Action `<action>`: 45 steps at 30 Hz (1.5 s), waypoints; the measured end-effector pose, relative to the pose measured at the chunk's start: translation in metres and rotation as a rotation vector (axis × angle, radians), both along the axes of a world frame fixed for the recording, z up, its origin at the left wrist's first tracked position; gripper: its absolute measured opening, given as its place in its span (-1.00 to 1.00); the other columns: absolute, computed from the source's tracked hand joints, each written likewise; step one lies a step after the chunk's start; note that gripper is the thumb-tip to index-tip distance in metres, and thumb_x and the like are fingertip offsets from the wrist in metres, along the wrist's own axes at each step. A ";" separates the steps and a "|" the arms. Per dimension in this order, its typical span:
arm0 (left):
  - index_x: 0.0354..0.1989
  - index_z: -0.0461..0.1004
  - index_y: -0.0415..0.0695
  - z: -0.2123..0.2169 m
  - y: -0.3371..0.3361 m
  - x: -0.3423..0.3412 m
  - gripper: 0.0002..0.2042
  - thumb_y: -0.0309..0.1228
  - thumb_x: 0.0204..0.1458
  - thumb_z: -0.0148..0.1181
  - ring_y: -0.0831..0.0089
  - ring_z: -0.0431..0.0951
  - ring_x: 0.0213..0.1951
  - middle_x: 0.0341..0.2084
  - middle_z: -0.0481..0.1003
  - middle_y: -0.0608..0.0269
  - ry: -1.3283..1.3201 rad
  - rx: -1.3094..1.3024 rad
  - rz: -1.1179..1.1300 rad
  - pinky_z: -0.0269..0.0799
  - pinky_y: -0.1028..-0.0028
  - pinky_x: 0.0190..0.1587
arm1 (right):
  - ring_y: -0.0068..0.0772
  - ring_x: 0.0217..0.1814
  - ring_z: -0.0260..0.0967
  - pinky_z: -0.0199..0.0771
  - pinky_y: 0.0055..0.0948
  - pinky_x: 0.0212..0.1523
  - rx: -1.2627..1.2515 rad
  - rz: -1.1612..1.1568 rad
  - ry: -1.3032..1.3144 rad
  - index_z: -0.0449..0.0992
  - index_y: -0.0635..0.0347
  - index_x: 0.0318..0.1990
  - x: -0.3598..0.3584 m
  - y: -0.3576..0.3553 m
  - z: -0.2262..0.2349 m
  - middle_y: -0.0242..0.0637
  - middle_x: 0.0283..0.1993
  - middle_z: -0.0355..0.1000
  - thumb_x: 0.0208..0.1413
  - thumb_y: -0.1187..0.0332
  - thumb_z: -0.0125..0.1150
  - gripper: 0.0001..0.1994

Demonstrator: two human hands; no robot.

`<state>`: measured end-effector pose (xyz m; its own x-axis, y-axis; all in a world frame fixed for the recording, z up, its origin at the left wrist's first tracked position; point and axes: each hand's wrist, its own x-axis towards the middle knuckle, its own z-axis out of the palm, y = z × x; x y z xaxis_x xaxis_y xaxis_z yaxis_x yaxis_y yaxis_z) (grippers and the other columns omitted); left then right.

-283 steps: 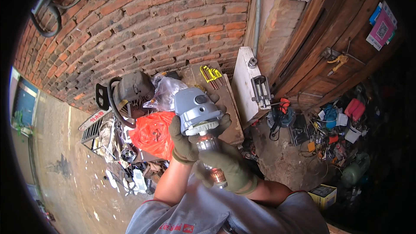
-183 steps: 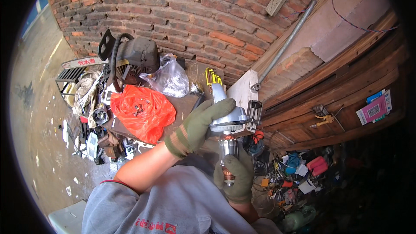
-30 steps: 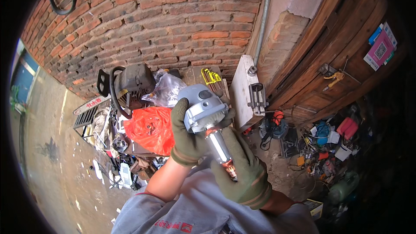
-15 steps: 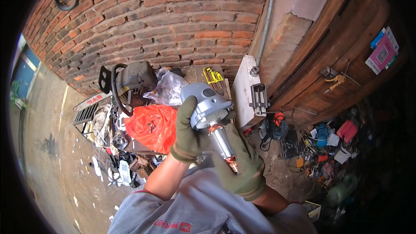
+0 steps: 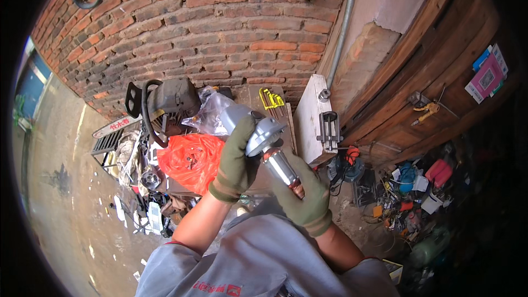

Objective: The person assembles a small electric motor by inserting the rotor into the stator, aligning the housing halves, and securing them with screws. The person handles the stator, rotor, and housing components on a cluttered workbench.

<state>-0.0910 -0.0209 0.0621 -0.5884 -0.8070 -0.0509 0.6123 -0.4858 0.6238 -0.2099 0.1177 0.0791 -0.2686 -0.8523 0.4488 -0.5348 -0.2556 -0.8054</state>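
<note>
My gloved left hand (image 5: pixel 237 154) is wrapped round a silver-grey power tool gear housing (image 5: pixel 266 135), thumb over its side. From the housing's lower opening sticks a motor armature (image 5: pixel 281 167), a shiny steel cylinder with copper windings and a copper-coloured commutator at its lower end. My gloved right hand (image 5: pixel 306 195) closes round the armature from the right, palm beneath it; some of its fingers are hidden behind. Both parts are held tilted in front of my chest, above the bench. Just left of my left hand lies an orange-red plastic bag (image 5: pixel 190 159) with small parts on it.
On the bench are a chainsaw (image 5: pixel 168 104), a clear plastic bag (image 5: pixel 214 115) and a yellow hex key set (image 5: pixel 271 99). A white box (image 5: pixel 316 121) stands right of the bench. Brick wall (image 5: pixel 220 33) rises behind, a wooden door (image 5: pixel 434 77) at right. Clutter covers the floor (image 5: pixel 412 198).
The housing and armature have moved slightly left and turned a little, the housing's top tipping away. My right hand has shifted up and left along with the armature.
</note>
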 end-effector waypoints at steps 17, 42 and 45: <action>0.41 0.19 -0.27 0.008 0.032 0.051 -0.29 0.04 0.26 0.00 0.42 0.52 -0.01 0.10 0.47 0.17 -0.312 -0.504 0.065 0.45 0.41 0.01 | -0.48 -0.74 0.17 0.20 -0.45 -0.67 0.148 0.481 -1.406 0.36 0.34 0.20 -0.025 0.016 -0.048 -0.19 -0.42 0.44 0.32 0.20 0.08 -0.56; 0.51 -0.01 -0.15 0.015 0.000 0.027 0.48 -0.26 -0.79 0.86 0.19 0.60 0.06 0.11 0.46 -0.09 0.251 -0.567 -0.246 0.55 0.28 0.12 | -0.59 -0.69 0.20 0.18 -0.57 -0.63 0.264 0.658 -1.611 0.40 0.44 0.20 -0.006 0.040 -0.088 0.00 -0.27 0.54 0.25 0.08 0.19 -0.42; 0.48 0.02 -0.21 0.021 0.011 0.038 0.37 -0.32 -0.67 0.82 0.24 0.62 -0.01 0.01 0.53 -0.01 0.111 -0.563 -0.100 0.55 0.30 0.09 | -0.63 -0.62 0.24 0.22 -0.59 -0.59 0.341 0.548 -1.356 0.39 0.43 0.25 -0.003 0.032 -0.050 -0.13 -0.29 0.54 0.14 0.13 0.32 -0.37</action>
